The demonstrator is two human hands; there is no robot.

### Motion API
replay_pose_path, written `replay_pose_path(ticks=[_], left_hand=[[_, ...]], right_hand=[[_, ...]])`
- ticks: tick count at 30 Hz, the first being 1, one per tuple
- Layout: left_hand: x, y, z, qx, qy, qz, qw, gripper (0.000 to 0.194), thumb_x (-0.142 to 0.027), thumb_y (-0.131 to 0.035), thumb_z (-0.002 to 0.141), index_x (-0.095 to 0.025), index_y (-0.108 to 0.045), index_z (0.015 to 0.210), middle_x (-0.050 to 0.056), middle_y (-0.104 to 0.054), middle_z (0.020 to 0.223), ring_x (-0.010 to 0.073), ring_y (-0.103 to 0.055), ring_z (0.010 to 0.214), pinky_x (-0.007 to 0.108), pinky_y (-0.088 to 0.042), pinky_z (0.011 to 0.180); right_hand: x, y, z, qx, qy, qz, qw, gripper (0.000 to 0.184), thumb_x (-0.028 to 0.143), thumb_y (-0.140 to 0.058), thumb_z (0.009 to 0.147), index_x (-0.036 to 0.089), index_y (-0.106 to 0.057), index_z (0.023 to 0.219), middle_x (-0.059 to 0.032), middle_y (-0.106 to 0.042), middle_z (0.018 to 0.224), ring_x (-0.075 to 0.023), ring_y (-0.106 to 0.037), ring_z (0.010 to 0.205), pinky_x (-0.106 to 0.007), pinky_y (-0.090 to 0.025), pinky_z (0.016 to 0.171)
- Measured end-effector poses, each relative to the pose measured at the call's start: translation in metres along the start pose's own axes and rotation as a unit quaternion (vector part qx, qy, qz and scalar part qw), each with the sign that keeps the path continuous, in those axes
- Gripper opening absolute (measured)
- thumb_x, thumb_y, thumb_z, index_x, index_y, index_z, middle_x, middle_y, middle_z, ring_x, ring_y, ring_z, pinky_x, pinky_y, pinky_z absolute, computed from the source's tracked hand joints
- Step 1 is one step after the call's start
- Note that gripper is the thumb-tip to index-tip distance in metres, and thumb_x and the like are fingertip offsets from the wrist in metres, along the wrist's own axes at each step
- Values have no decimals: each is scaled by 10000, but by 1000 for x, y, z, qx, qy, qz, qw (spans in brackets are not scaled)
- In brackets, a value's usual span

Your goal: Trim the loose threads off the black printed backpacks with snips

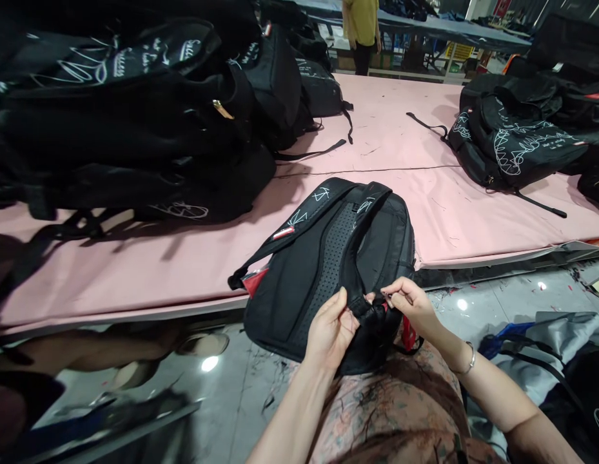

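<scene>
A black backpack (289,290) lies back side up, partly on the pink table and partly over my lap. White line drawings mark its shoulder straps. My left hand (332,328) is closed on the lower end of the right shoulder strap (356,283). Close beside it, my right hand (409,301) pinches a small dark piece near that strap's end, too small to make out. Red material (408,334) shows at the bag's lower right, and another red piece (255,281) at its left side.
The pink table (376,142) bears a large heap of black backpacks (135,129) at left and more bags (521,142) at right. A person in a yellow top (362,22) stands behind. Grey and black bags (560,361) lie at lower right; another person's legs (86,354) show lower left.
</scene>
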State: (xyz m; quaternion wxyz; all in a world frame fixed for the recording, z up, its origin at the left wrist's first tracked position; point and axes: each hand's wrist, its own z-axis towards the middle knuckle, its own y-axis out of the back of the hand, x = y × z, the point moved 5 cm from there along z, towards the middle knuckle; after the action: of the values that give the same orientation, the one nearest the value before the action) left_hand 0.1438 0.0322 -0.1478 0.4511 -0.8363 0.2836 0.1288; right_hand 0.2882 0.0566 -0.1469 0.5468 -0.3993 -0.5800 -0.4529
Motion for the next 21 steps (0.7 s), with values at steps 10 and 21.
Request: replay_pose_path(ticks=[10,21], left_hand=[[-12,6,-4,-37,-52,47,997,46,-138,-627,767,-114,-621,728,51,-681,653,182,-688,644,235,-569,579],[-24,10,2,-86,-189,181,961,257,-211,-739,633,-158,-572,821,-20,-594,692,102,-594,596,213,-513,557]], right_hand=[[12,-25,-36,17,9,-194,981,405,332,-744,654,215,-577,1004,-13,-645,832,-181,-577,737,-286,-434,656],[-20,-25,-25,-5,-137,68,988,377,447,-748,591,189,-494,698,101,-298,505,-68,-269,464,-205,-248,450]])
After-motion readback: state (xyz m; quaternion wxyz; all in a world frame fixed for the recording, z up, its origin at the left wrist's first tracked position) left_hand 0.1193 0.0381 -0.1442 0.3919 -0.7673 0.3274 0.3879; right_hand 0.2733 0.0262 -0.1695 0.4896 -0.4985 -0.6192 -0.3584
